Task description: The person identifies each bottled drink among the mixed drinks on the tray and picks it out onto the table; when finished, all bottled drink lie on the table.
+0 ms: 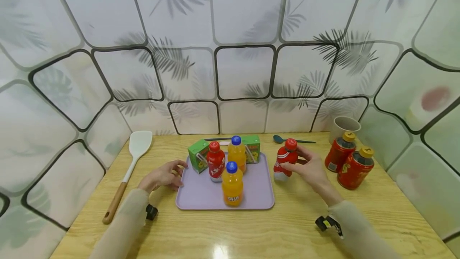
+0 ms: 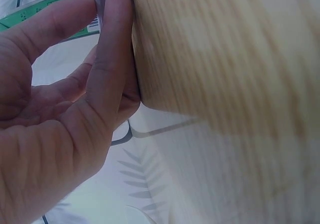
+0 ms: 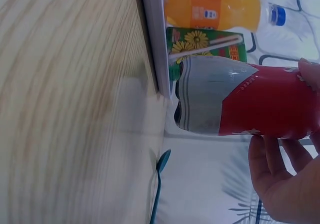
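Observation:
My right hand (image 1: 312, 171) grips a red-capped bottle with a red and silver-white label (image 1: 286, 157). In the right wrist view the bottle (image 3: 270, 101) is off the table, its base beside the tray's edge. My left hand (image 1: 166, 174) pinches the left rim of a lilac tray (image 1: 256, 195) between thumb and fingers. On the tray stand another red bottle (image 1: 216, 162), an orange drink bottle at the front (image 1: 232, 185) and one behind (image 1: 236, 156). Two green drink cartons with straws, left (image 1: 199, 156) and right (image 1: 251, 148), stand at its back.
Two dark bottles with red labels and gold caps (image 1: 355, 169) stand at the right near a beige cup (image 1: 338, 127). A teal spoon (image 1: 278, 139) lies behind the held bottle. A white spatula with a wooden handle (image 1: 138, 147) lies at the left. A patterned curtain (image 1: 244, 71) borders the table.

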### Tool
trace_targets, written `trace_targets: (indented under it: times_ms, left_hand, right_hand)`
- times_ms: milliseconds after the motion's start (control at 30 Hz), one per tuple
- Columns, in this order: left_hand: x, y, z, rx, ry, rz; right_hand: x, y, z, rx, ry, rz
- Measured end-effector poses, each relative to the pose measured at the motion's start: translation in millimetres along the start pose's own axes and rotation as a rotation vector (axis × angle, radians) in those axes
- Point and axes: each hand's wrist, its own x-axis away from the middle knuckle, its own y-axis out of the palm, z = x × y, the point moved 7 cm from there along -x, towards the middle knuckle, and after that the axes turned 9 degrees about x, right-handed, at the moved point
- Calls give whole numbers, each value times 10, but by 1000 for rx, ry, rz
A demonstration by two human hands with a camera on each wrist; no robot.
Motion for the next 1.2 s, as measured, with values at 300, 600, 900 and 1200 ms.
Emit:
trace_targets:
  times_ms: [300, 600, 900, 1200]
  left_hand:
    - [-1, 12, -21, 0, 15, -5]
    - [-17, 1, -11, -10, 16, -7]
    - [-12, 4, -12, -17, -3, -2]
    - [-20, -1, -14, -14, -18, 12]
  right_hand:
    - [21, -217, 117, 73, 71, 41]
    - [40, -409, 234, 138, 124, 93]
    - [54, -558, 306, 169, 130, 150]
    - [59, -716, 374, 215, 124, 221]
